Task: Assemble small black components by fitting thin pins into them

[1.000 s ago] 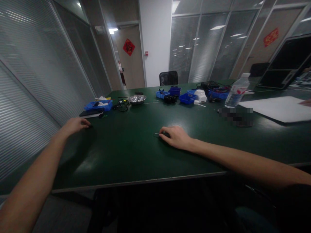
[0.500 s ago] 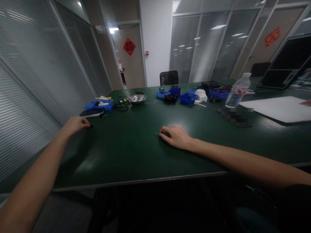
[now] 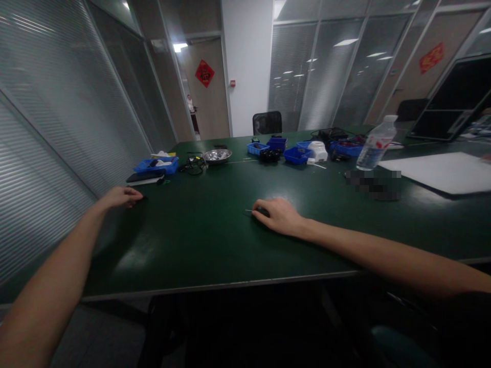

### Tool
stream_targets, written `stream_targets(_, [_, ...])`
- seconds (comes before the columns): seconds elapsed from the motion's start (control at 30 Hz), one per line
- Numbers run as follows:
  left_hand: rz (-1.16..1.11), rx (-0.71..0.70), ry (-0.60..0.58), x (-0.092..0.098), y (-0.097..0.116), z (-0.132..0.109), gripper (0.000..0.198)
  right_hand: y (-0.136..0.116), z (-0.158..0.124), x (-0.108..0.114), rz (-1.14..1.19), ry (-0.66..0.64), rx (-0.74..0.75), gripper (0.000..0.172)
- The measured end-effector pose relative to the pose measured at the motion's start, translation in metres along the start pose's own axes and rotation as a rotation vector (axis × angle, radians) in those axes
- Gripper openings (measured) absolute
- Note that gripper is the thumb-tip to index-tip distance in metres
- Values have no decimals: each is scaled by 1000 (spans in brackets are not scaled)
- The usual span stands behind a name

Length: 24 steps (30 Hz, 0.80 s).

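Observation:
Over the left part of the green table (image 3: 199,230), the fingertips of my left hand (image 3: 121,197) are pinched together at a small black piece (image 3: 144,198), too small and dark to identify. My right hand (image 3: 279,214) rests on the tabletop near the middle, its fingers curled. A thin, light, pin-like piece (image 3: 248,210) sticks out to the left from between the thumb and index finger. The rest of that piece is hidden by the hand. A black-covered notebook (image 3: 146,177) lies just beyond my left hand.
Behind it are a blue tray (image 3: 156,165), cables (image 3: 193,166) and a metal bowl (image 3: 218,155). Farther right stand blue bins (image 3: 296,155), a white piece (image 3: 318,151), a water bottle (image 3: 376,144) and a white board (image 3: 441,171). A person's fingertips (image 3: 485,159) show at the right edge.
My left hand has shifted slightly and turned at the wrist, its fingers still at the small black piece. My right hand stays in place.

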State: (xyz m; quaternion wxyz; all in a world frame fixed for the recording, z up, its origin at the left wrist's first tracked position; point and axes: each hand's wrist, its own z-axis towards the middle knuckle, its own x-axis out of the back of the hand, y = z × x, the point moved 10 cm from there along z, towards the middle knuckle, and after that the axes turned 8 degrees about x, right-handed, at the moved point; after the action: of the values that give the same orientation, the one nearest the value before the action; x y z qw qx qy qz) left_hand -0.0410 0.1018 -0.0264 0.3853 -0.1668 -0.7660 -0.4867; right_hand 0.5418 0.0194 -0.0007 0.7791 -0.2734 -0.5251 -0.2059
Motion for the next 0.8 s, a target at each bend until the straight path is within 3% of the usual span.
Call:
stream_targets(0.23, [-22,-26,-59,-4,-5,1,79,1,1,-1,-10,-10,1,29])
stream_targets(0.8, [77,-98,-48,-7,1,2,73,0,0,-1,-25,-5,6,30])
